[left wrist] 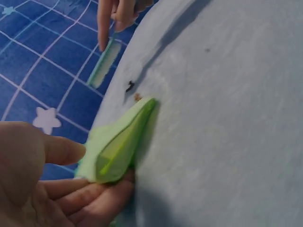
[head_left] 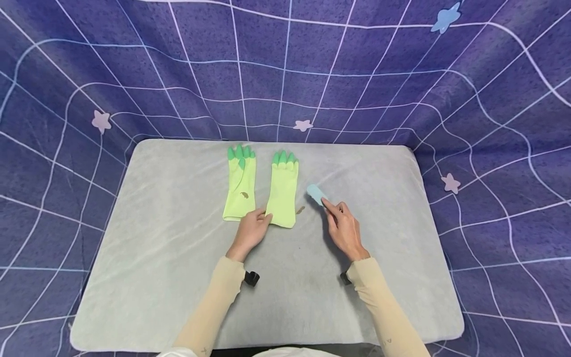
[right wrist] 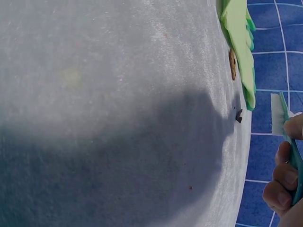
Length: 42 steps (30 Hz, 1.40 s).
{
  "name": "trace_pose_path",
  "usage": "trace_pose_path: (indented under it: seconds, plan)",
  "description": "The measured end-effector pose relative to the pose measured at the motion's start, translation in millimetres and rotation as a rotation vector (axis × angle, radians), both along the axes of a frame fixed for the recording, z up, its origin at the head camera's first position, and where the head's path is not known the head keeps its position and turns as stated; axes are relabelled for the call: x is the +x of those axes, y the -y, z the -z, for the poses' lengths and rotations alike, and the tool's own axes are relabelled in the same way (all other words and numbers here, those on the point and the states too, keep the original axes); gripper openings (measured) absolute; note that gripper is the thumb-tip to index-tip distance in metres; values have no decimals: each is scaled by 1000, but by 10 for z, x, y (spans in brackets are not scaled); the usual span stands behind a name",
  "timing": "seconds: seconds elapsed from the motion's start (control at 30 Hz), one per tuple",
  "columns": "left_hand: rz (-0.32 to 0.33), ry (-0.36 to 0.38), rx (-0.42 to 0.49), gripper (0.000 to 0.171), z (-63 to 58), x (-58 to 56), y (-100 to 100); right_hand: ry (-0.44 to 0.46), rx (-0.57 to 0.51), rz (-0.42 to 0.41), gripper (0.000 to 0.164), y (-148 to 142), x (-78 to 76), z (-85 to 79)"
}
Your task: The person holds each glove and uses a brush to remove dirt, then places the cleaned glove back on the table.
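My left hand holds the near left corner of the cuff of a yellow-green rubber glove with green fingertips. In the left wrist view its fingers lie under the cuff, with the thumb at the edge. A second rubber glove lies to the left, a brown bit on it. My right hand grips a light blue brush, index finger along its back. White bristles show in the right wrist view; the brush is above the table, right of the gloves.
A brown piece lies beside the right glove's cuff, and a small dark scrap is near it. All rest on a grey cloth-covered table. Purple-blue curtains with a grid and stars hang behind and at both sides.
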<state>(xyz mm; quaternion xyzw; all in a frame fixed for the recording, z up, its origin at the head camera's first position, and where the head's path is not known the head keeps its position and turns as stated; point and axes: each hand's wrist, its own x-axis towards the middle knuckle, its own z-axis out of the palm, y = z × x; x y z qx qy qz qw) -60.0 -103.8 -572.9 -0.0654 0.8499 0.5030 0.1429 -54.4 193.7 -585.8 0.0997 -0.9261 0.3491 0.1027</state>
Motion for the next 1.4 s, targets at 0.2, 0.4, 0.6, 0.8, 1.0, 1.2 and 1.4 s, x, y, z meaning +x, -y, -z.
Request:
trace_pose_path:
  seconds: [0.2, 0.4, 0.6, 0.8, 1.0, 1.2, 1.4]
  plan:
    - [-9, -21, -62, 40, -95, 81, 180, -3, -3, 14, 39, -17, 9, 9]
    - [-88, -73, 30, 30, -30, 66, 449, 12, -5, 13, 40, -28, 12, 23]
    - [-195, -77, 81, 32, -35, -57, 786, 22, -10, 12, 40, -27, 19, 36]
    - [-264, -53, -36, 38, -52, -319, 1096, 12, -14, 18, 40, -33, 35, 37]
    - [-164, 83, -96, 56, -81, -598, 1256, -18, -9, 3, 40, -29, 35, 46]
    - [-166, 135, -114, 62, -96, -782, 1226, -19, -12, -1, 39, -13, 12, 41]
    - [-180, 176, -44, 60, -60, -905, 1140, -3, -19, -2, 40, 17, -3, 19]
